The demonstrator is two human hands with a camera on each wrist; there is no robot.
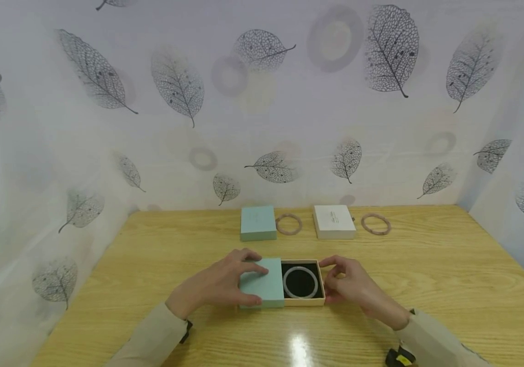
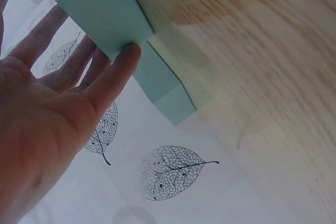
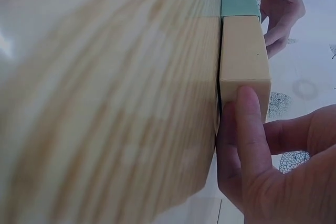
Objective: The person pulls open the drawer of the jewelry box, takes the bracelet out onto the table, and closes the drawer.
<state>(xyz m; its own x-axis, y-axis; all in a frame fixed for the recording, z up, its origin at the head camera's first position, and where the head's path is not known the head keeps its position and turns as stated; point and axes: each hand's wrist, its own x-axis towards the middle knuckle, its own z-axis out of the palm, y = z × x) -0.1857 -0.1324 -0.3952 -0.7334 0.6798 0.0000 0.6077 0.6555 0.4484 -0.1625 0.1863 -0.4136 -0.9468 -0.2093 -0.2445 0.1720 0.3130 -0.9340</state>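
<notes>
A teal box sleeve (image 1: 268,291) lies on the table with its cream inner tray (image 1: 305,302) slid partly out to the right. Inside the tray, a pale ring-shaped bangle (image 1: 285,285) rests on a black lining. My left hand (image 1: 218,280) grips the sleeve, thumb at its front side and fingers spread over the top and back. With thumb and curled fingers, my right hand (image 1: 354,288) holds the tray's right end. In the right wrist view, a fingertip presses on the end face of the tray (image 3: 244,51).
Behind stand a second teal box (image 1: 258,223) and a white box (image 1: 334,222) with small print. A pinkish bangle (image 1: 280,230) lies beside the teal one, another bangle (image 1: 375,232) right of the white one. Leaf-patterned cloth (image 1: 289,117) hangs behind the wooden table (image 1: 175,234).
</notes>
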